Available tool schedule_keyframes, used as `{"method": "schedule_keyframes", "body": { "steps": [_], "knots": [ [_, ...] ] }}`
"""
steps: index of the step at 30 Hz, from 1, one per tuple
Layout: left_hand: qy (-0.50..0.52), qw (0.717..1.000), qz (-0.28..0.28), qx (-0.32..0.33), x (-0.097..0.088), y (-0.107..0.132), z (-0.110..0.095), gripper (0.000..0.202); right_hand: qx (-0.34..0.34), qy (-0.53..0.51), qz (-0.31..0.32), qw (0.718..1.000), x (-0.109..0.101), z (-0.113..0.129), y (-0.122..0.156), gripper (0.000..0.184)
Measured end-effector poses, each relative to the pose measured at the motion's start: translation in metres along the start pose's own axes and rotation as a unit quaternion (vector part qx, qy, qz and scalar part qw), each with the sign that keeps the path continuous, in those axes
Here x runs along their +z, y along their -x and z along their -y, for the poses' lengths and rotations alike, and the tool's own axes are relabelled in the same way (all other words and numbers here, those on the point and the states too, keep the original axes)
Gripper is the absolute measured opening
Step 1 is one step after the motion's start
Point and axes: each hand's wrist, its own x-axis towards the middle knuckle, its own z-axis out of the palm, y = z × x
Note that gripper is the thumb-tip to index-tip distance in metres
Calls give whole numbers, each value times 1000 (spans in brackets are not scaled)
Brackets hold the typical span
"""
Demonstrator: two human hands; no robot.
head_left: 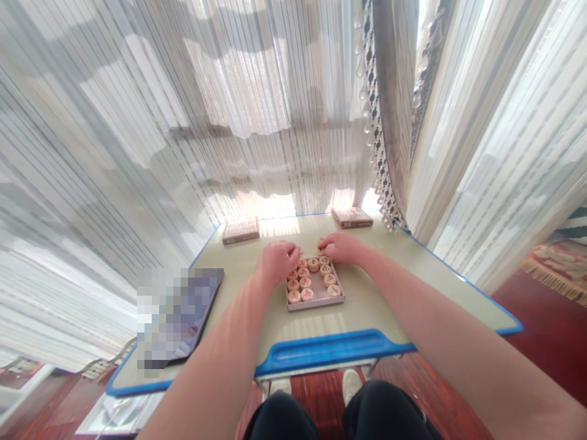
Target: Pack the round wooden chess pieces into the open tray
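Note:
A shallow grey tray (321, 301) sits in the middle of a beige table (257, 269) and holds several round wooden chess pieces (306, 283) with red and dark characters. My left hand (276, 260) rests at the tray's far left corner, fingers curled down onto the pieces there. My right hand (342, 246) is at the tray's far right corner, fingers bent and pinched over a piece (320, 250). What each hand grips is hidden under the fingers.
Two flat boxes lie at the table's far edge, one on the left (241, 230) and one on the right (352, 216). A tablet (183, 315) lies at the left. The blue front rim (330, 348) has a groove. Sheer curtains (183, 122) surround the table.

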Motion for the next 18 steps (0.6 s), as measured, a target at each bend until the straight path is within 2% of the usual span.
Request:
{"method": "schedule_keyframes", "body": {
  "steps": [6, 10, 13, 18],
  "knots": [
    [-5, 1000, 4, -2, -1, 1, 0, 38, 2, 31, -2, 1000, -2, -2, -1, 26],
    [-7, 1000, 6, -1, 0, 0, 0, 38, -11, -16, -19, 1000, 0, -4, -1, 29],
    [-4, 1000, 5, 6, 1, 0, 1, 37, -20, -42, 4, 999, 1, -4, -2, 30],
    [-7, 1000, 0, 10, 0, 0, 1, 37, 3, 30, 19, 999, -1, -9, -4, 26]
  ]
}}
